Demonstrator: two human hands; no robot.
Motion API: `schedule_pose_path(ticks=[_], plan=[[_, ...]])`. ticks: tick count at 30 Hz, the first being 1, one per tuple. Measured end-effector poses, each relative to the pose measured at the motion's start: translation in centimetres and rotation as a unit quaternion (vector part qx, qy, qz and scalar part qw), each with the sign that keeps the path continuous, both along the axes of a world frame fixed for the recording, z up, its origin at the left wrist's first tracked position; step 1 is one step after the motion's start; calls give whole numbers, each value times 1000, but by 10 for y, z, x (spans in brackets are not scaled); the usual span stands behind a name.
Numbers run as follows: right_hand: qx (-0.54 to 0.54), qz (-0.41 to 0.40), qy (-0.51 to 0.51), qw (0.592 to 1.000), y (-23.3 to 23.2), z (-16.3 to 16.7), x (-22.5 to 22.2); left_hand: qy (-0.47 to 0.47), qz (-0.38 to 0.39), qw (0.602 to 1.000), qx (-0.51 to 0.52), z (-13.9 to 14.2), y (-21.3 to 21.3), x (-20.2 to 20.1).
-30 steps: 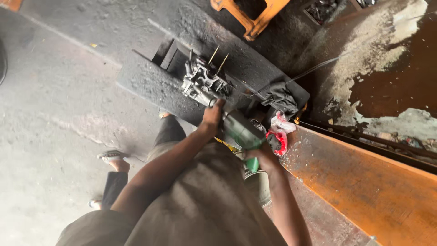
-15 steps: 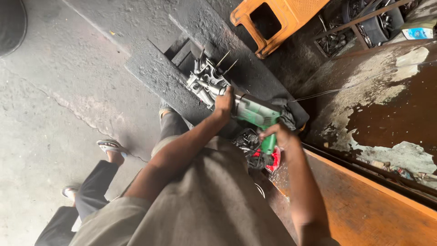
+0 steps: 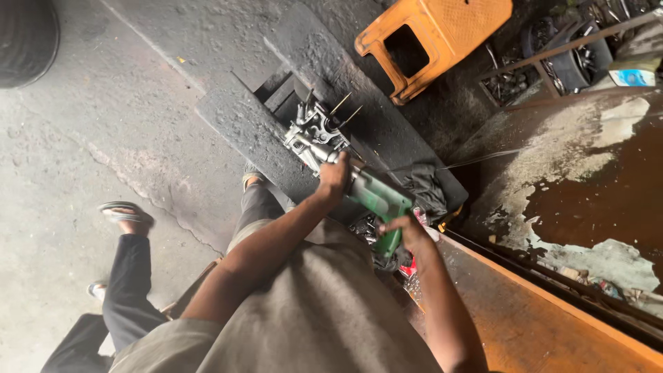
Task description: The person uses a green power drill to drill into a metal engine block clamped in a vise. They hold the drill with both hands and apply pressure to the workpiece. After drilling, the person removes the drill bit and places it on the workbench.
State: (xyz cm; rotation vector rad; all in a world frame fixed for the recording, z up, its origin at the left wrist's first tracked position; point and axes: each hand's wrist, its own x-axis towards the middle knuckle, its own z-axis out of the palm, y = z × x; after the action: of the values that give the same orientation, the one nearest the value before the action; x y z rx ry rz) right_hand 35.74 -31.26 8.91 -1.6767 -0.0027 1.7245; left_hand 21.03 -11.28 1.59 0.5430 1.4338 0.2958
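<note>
Power tool applied to engine casting; work in progress.

The green power drill [image 3: 373, 200] is held in both hands with its nose set against the grey metal engine part [image 3: 314, 135], which sits on the dark slab [image 3: 235, 124] at floor level, studs pointing up and away. The left hand [image 3: 333, 176] has its grip closed around the front barrel of the drill, just beside the engine part; the right hand [image 3: 407, 231] has its grip closed around the rear handle, farther from the engine part. A dark rag [image 3: 425, 186] lies near the engine part, and an orange stool [image 3: 431, 41] stands well apart beyond it. Judged from this position, tooling is engaged and the operation is under way; no removed fasteners can be told apart, so the remaining work cannot be determined.
</note>
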Motion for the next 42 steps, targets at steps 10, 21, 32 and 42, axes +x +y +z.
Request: schedule_pose_path(ticks=[10,21,32,42], plan=[[52,-150,82,984,-85,-59,-37,144,-142,979,8,-10,-40,-7],[76,-131,95,984,-97,-65,-44,120,-161,979,-43,9,-37,-19],[89,-82,-9,993,-64,-6,-50,-73,-26,997,20,14,-30,-26],[20,-15,-50,998,-41,38,-45,36,-102,991,-74,34,-23,-35]])
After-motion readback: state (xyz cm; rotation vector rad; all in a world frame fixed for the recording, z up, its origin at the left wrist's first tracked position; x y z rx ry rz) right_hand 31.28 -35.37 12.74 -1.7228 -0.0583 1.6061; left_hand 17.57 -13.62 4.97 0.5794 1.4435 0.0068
